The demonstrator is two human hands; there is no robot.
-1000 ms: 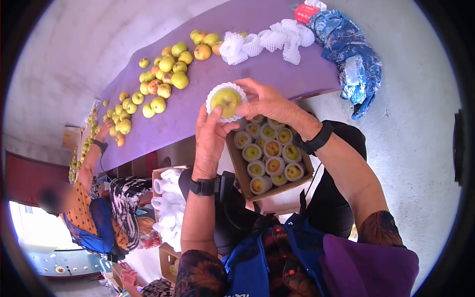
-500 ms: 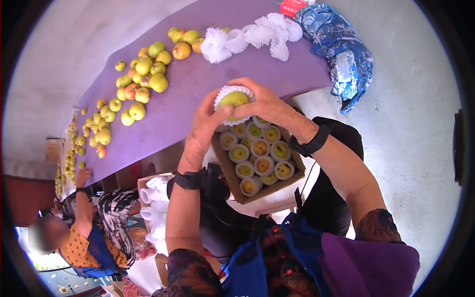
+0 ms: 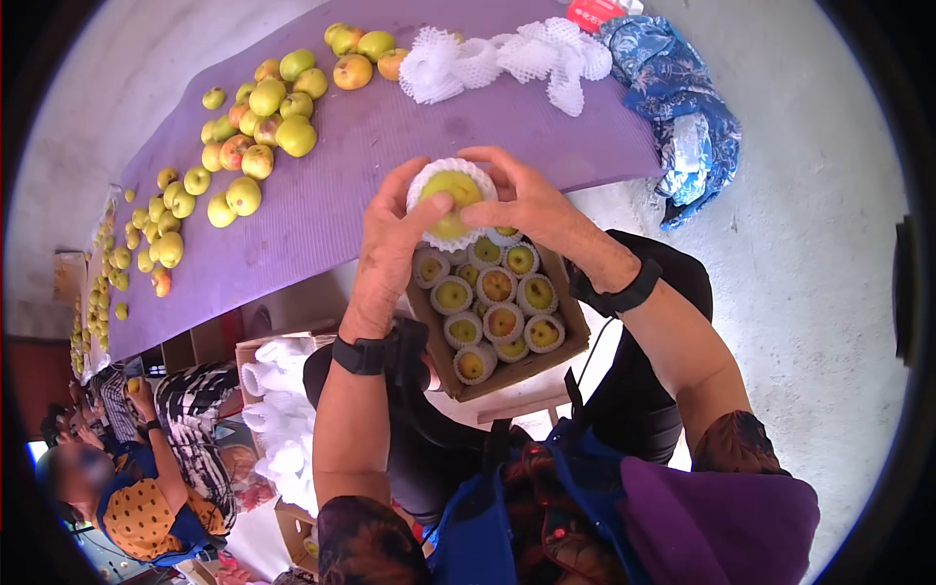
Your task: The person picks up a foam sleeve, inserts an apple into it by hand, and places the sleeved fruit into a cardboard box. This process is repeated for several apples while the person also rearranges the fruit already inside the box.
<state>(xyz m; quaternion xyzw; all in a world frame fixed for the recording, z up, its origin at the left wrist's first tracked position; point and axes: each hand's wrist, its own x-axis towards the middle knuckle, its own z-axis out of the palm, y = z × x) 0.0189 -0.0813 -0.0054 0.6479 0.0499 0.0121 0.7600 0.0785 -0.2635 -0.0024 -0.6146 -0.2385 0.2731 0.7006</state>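
Note:
A yellow-green apple (image 3: 448,185) in a white foam net sleeve (image 3: 416,182) is held between my two hands, above the near edge of the purple-covered table. My left hand (image 3: 390,229) wraps its left side, with the thumb across the front of the fruit. From the right, my right hand (image 3: 531,210) closes round it, its thumb pressing on the apple too. Just below my hands sits an open cardboard box (image 3: 522,373) with several sleeved apples (image 3: 502,323), their tops showing. My hands hide the box's far edge.
Loose apples (image 3: 265,97) lie along the left of the purple table (image 3: 351,166). Foam sleeves (image 3: 444,68) and a blue patterned cloth (image 3: 673,107) are at its far right. More sleeves (image 3: 283,419) fill a box at left. A co-worker (image 3: 146,507) holds a small yellowish fruit (image 3: 134,386).
The view has shifted slightly. My thumbs now lie on the front of the apple, which faces me more fully in its sleeve. The co-worker's hand has come off the table edge.

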